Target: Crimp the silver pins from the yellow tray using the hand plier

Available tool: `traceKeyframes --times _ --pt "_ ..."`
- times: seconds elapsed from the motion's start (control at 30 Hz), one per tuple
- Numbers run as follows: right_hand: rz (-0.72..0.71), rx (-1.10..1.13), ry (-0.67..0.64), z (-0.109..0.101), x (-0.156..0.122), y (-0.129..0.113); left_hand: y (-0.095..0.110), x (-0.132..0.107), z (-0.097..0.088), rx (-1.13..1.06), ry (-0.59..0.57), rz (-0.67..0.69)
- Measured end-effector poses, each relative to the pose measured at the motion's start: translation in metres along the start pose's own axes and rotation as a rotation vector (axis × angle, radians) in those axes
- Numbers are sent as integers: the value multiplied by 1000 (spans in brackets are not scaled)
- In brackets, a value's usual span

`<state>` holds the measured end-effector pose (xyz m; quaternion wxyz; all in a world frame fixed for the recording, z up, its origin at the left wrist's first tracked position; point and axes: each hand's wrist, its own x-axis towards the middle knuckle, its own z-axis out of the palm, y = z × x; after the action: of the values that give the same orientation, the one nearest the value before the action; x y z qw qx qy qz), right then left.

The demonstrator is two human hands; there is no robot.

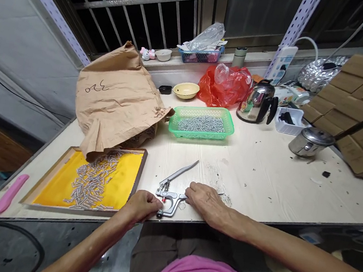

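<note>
Snap-fastener pliers (pixel 172 195) of grey metal lie near the table's front edge, their long lever raised and a spring showing under it. My right hand (pixel 207 203) has its fingers curled over the right end of the pliers' body. At the jaw on the left, my left hand (pixel 144 206) is closed in a pinch; what sits between its fingertips is too small to make out. Left of that hand, a shallow tray (pixel 121 186) with a yellow bottom holds many small silvery metal parts (pixel 89 181).
A green plastic basket (pixel 172 128) of small metal pieces stands beyond the pliers. A large brown paper bag (pixel 119 95) leans behind the tray. A pink-handled tool (pixel 9 195) lies far left. Kettle (pixel 258 102), lidded pot (pixel 310 141) and stacked cardboard (pixel 357 98) are at right.
</note>
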<state>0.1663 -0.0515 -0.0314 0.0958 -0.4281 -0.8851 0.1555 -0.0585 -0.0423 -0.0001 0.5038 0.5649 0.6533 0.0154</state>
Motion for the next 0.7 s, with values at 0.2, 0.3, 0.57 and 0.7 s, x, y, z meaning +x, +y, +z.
traceKeyframes --times 0.2,0.3,0.57,0.7 --pt "-38 -9 42 -23 18 18 -3 -1 4 -65 -10 -42" --pt "-111 -67 -47 -28 36 31 -4 -2 5 -56 -7 -30" --pt "-143 -128 -89 -36 41 20 -4 -4 8 -65 25 -60" --pt "-123 -52 -59 -45 28 8 -5 -9 7 31 69 -58"
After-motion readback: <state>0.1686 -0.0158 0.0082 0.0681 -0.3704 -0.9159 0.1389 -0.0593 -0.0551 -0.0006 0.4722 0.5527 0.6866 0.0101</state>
